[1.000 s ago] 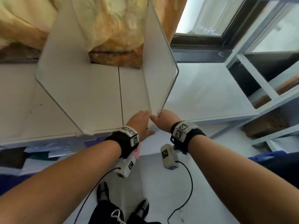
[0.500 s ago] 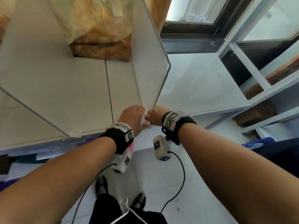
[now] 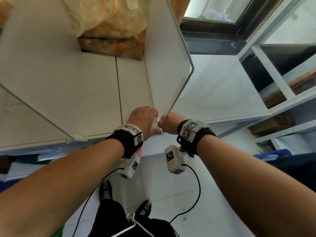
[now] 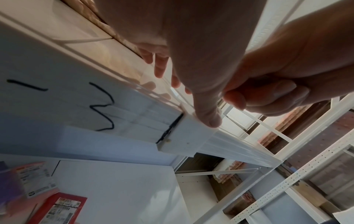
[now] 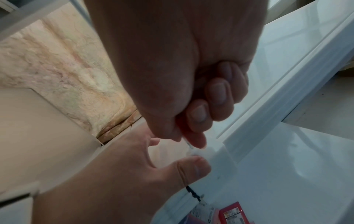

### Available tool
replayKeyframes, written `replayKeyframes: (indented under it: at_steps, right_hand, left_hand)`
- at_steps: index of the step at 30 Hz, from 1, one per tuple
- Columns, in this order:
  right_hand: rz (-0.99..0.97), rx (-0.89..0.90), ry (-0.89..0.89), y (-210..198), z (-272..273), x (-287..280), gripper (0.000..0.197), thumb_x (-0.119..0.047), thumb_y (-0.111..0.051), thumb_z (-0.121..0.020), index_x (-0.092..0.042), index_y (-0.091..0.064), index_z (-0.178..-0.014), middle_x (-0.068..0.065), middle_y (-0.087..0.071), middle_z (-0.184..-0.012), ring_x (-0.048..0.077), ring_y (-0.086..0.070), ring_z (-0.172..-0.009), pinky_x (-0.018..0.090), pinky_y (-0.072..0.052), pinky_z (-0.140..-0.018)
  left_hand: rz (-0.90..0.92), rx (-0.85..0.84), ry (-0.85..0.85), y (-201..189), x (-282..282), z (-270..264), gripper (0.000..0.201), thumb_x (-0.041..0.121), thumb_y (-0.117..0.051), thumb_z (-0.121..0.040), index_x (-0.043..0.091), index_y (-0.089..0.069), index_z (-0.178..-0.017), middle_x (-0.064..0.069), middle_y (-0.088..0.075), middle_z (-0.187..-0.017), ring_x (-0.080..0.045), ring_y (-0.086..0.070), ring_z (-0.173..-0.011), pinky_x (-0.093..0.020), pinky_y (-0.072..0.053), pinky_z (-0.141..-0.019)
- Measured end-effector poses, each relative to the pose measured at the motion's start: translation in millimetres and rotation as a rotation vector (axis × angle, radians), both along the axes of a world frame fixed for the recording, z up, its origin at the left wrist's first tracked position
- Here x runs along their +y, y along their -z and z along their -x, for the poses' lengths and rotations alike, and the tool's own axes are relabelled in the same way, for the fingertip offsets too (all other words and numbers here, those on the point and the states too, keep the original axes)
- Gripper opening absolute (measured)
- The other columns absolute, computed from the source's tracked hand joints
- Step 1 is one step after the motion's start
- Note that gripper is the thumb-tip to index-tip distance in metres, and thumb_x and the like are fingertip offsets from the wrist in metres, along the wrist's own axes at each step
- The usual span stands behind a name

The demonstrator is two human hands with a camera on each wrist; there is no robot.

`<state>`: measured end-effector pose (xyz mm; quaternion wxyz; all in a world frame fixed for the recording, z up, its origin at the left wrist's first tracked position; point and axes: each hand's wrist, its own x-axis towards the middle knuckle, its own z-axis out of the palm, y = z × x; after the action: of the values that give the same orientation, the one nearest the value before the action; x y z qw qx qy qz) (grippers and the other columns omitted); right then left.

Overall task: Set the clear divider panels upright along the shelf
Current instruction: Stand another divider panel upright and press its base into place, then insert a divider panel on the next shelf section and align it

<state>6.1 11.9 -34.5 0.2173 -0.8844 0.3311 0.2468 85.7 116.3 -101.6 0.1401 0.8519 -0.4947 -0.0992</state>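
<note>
Two clear divider panels stand upright on the white shelf (image 3: 222, 93). The left panel (image 3: 51, 74) sits in a clip (image 3: 79, 137) at the shelf's front edge. The right panel (image 3: 164, 62) rises from between my hands. My left hand (image 3: 150, 115) lies with straight fingers on the shelf beside this panel's base, its thumb (image 4: 208, 119) pressing the white clip (image 4: 187, 139) on the front edge. My right hand (image 3: 164, 123) pinches the panel's lower front corner, fingers (image 5: 201, 113) curled round the thin clear edge just above the clip (image 5: 220, 156).
A patterned orange-beige fabric (image 3: 116, 23) hangs behind the shelf, and a window (image 3: 213, 11) is at the upper right. A white metal rack (image 3: 282, 69) stands to the right. Red packets (image 4: 57, 212) lie on the lower shelf. Black marker scrawl (image 4: 103, 106) marks the shelf front.
Both hands stay at the base of the right panel. The head view has shifted a little toward the shelf and left; the panel remains upright.
</note>
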Motion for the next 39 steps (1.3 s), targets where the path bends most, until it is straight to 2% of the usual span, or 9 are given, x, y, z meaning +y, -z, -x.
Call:
replayKeyframes:
  at_steps: [6,8,11,14,21,26,30,33,39]
  right_hand:
    - [0.006,-0.051,0.063,-4,8,7,0.036,-0.026,-0.048,-0.098,-0.001,-0.061,-0.12,0.019,-0.063,-0.121,0.035,-0.06,-0.111,0.036,-0.045,-0.084]
    - [-0.038,-0.08,0.104,-1,10,10,0.037,-0.027,-0.047,-0.097,-0.001,-0.061,-0.119,0.02,-0.064,-0.118,0.033,-0.061,-0.1,0.036,-0.047,-0.084]
    - [-0.165,-0.073,0.177,-3,13,16,0.031,-0.028,-0.051,-0.097,-0.001,-0.066,-0.099,0.012,-0.067,-0.088,0.024,-0.058,-0.071,0.033,-0.052,-0.067]
    - [-0.288,0.108,0.163,-12,23,27,0.032,-0.036,-0.057,-0.095,-0.009,-0.063,-0.077,0.004,-0.061,-0.066,0.017,-0.052,-0.053,0.025,-0.041,-0.051]
    - [-0.383,0.117,0.008,-23,5,69,0.021,-0.028,-0.053,-0.095,-0.011,-0.065,-0.094,0.004,-0.067,-0.075,0.015,-0.057,-0.055,0.023,-0.043,-0.05]
    - [-0.525,0.066,-0.008,-28,-24,130,0.015,-0.025,-0.053,-0.092,-0.012,-0.062,-0.092,0.006,-0.069,-0.078,0.02,-0.062,-0.06,0.03,-0.052,-0.062]
    - [-0.642,0.031,-0.044,-29,-45,198,0.018,-0.02,-0.05,-0.093,-0.008,-0.063,-0.097,0.009,-0.067,-0.08,0.023,-0.059,-0.062,0.027,-0.048,-0.056]
    - [-0.659,0.007,-0.116,-25,-66,261,0.024,-0.019,-0.048,-0.093,-0.006,-0.065,-0.104,0.01,-0.066,-0.084,0.024,-0.059,-0.068,0.029,-0.049,-0.06]
    - [-0.605,-0.126,-0.158,-22,-108,372,0.014,-0.019,-0.053,-0.092,-0.012,-0.063,-0.087,0.006,-0.069,-0.08,0.02,-0.061,-0.067,0.027,-0.05,-0.06]
  left_hand:
    - [-0.055,0.0,-0.005,-6,2,4,0.062,0.061,-0.066,-0.075,0.028,-0.049,-0.124,0.004,-0.052,-0.129,-0.02,-0.047,-0.118,-0.038,-0.037,-0.102]
    - [-0.09,-0.003,-0.003,-9,4,7,0.06,0.06,-0.063,-0.078,0.026,-0.048,-0.127,0.003,-0.052,-0.13,-0.021,-0.048,-0.117,-0.039,-0.039,-0.1]
    - [-0.112,-0.001,0.004,-20,10,11,0.054,0.053,-0.062,-0.083,0.024,-0.048,-0.127,0.001,-0.052,-0.13,-0.022,-0.048,-0.118,-0.038,-0.038,-0.099]
    - [-0.124,0.022,0.028,-33,25,11,0.046,0.042,-0.063,-0.084,0.021,-0.051,-0.124,-0.001,-0.054,-0.127,-0.023,-0.05,-0.114,-0.038,-0.042,-0.096]
    - [-0.164,0.056,-0.035,-49,84,5,0.028,0.035,-0.06,-0.088,0.023,-0.054,-0.113,-0.001,-0.058,-0.116,-0.022,-0.057,-0.098,-0.037,-0.048,-0.085]
    - [-0.121,0.114,-0.125,-65,154,-7,0.018,0.031,-0.053,-0.09,0.018,-0.058,-0.102,-0.005,-0.059,-0.102,-0.024,-0.057,-0.09,-0.038,-0.048,-0.08]
    - [-0.09,0.188,-0.193,-74,233,-19,0.015,0.027,-0.053,-0.091,0.016,-0.06,-0.098,-0.008,-0.063,-0.098,-0.027,-0.059,-0.087,-0.038,-0.048,-0.075]
    - [-0.058,0.262,-0.255,-75,304,-34,0.016,0.025,-0.048,-0.094,0.016,-0.058,-0.102,-0.007,-0.064,-0.099,-0.026,-0.059,-0.084,-0.037,-0.049,-0.072]
    - [0.034,0.279,-0.38,-71,455,-74,0.013,0.023,-0.047,-0.094,0.016,-0.056,-0.099,-0.008,-0.063,-0.098,-0.026,-0.058,-0.085,-0.039,-0.049,-0.076]
